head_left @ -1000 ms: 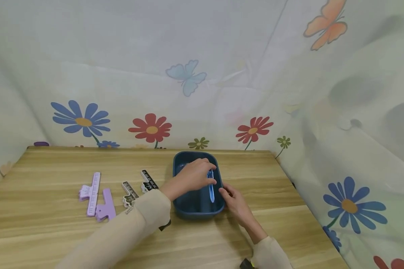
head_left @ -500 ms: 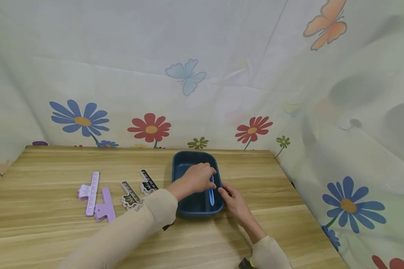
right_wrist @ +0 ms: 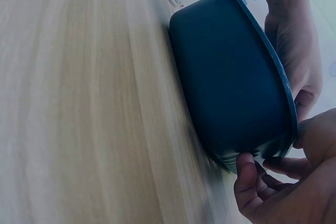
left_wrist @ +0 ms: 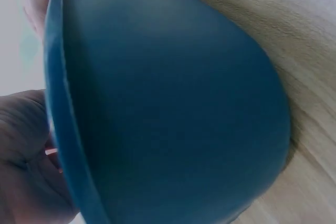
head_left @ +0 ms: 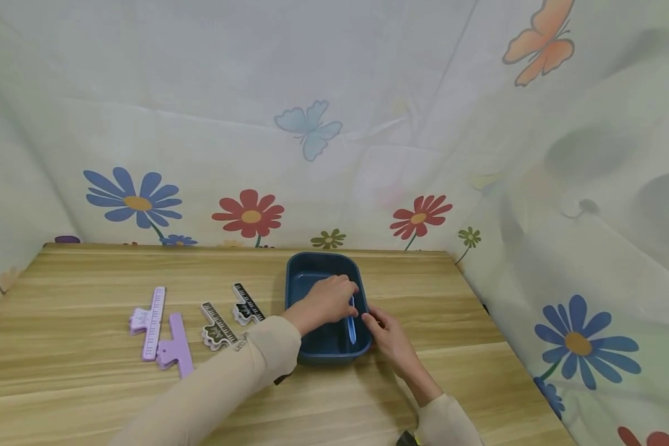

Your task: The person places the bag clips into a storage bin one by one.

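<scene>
A dark blue plastic bin (head_left: 327,358) stands near the table's back edge. My left hand (head_left: 326,301) reaches down into it and pinches a long blue clip (head_left: 352,331) along the inner right wall; the clip's upper part is hidden by the fingers. At the bin's right side, my right hand (head_left: 389,337) grips the rim, its fingers (right_wrist: 249,182) against the outer wall. In the left wrist view the bin's wall (left_wrist: 173,98) hides most of the left hand.
Left of the bin lie two black-and-white clips (head_left: 218,328) with piano-key patterns, partly behind the left sleeve (head_left: 256,359). Two purple clips (head_left: 174,350) lie farther left. A printed cloth (head_left: 379,124) hangs behind the wooden table (head_left: 89,279).
My left hand has moved slightly toward me and lower along the bin's right wall, with the blue clip in its fingers. The right hand has stayed on the rim.
</scene>
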`<state>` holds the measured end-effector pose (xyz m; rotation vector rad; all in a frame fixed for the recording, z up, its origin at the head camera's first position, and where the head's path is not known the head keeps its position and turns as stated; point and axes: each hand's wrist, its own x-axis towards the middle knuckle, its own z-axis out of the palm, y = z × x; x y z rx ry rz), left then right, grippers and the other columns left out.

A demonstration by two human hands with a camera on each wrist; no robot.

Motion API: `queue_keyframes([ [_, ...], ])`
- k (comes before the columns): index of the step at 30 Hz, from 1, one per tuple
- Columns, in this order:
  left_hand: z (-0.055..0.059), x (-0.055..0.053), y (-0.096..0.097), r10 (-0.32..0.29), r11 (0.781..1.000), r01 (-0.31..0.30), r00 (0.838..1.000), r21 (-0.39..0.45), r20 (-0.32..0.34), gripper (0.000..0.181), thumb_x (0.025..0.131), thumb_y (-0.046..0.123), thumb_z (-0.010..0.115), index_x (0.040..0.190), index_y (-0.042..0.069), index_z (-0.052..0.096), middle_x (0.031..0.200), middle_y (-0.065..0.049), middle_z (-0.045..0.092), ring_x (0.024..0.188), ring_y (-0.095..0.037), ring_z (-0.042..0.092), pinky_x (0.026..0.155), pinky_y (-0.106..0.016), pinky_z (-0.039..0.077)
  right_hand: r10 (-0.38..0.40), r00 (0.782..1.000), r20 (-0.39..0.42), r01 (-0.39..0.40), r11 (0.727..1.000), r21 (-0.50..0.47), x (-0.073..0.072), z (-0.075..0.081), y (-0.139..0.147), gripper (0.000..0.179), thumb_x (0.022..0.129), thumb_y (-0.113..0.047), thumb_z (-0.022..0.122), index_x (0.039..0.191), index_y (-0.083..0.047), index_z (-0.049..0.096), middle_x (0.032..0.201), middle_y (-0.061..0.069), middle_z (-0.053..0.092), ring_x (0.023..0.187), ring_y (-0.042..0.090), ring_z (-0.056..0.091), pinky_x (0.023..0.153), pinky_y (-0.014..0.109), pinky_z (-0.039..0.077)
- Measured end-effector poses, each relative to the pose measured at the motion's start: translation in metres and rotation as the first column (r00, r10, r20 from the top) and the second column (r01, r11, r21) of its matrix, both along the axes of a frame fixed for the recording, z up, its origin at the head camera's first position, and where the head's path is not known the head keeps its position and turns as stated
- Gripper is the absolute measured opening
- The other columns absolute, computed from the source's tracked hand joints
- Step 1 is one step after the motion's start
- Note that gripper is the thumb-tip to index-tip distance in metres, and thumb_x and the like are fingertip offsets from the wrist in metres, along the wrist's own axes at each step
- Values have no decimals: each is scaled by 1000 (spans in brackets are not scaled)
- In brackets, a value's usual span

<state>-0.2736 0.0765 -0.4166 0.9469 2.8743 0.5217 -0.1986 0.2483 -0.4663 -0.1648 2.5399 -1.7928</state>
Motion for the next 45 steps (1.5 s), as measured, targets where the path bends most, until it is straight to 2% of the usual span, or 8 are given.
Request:
queue_keyframes([
  [9, -8, -1, -6, 6, 999, -5, 1000, -37, 4, 45, 92, 31, 81, 128, 7, 72, 119, -11, 67, 108, -26, 65, 91, -47, 57, -30, 1000, 2, 30, 999, 11, -1, -2, -2, 38, 109, -17, 53, 141, 3, 59, 119, 24, 67, 101, 34, 66, 69, 28, 57],
  [15, -3, -1, -14, 20, 1000, -20, 1000, -20, 23, 46, 94, 31, 79, 132, 7, 70, 125, -11, 66, 114, -27, 63, 96, -47, 55, -49, 999, -7, 50, 999, 18, -2, -2, -3, 36, 109, -14, 53, 139, 5, 59, 117, 24, 67, 99, 35, 65, 67, 25, 55],
  [20, -1, 0, -18, 29, 1000, -29, 999, -7, 36, 44, 97, 33, 74, 133, 9, 68, 131, -11, 65, 120, -26, 62, 102, -48, 52, -39, 999, -18, 39, 999, 22, -1, -2, -2, 37, 109, -12, 52, 140, 7, 58, 117, 26, 66, 97, 34, 65, 67, 28, 57],
  [25, 0, 0, -19, 34, 999, -34, 998, 13, 44, 45, 99, 35, 72, 135, 9, 67, 131, -11, 65, 115, -24, 63, 103, -47, 52, -41, 999, -1, 41, 999, 17, 0, -1, -2, 36, 109, -13, 53, 140, 6, 59, 117, 25, 67, 98, 33, 66, 68, 28, 58],
  [30, 3, 1, -20, 33, 999, -34, 999, 29, 26, 45, 99, 34, 72, 136, 9, 67, 128, -11, 66, 108, -21, 63, 100, -45, 54, -46, 999, 3, 45, 999, 30, -1, -1, -2, 36, 109, -13, 53, 140, 5, 59, 116, 24, 67, 98, 34, 65, 68, 25, 56],
  [38, 10, 6, -24, 21, 998, -21, 1000, 58, -4, 45, 100, 36, 71, 137, 12, 68, 130, -9, 66, 110, -20, 63, 101, -43, 53, -56, 998, -2, 56, 998, 36, -2, -3, -1, 35, 109, -14, 54, 138, 3, 61, 115, 22, 68, 98, 34, 64, 67, 25, 55],
  [45, 20, 11, -36, 16, 996, -12, 999, 92, -41, 45, 100, 37, 70, 137, 12, 67, 130, -7, 67, 113, -21, 64, 104, -43, 51, -60, 998, -13, 60, 997, 38, -2, -3, -2, 35, 108, -15, 55, 137, 3, 62, 116, 22, 68, 97, 34, 64, 67, 25, 54],
])
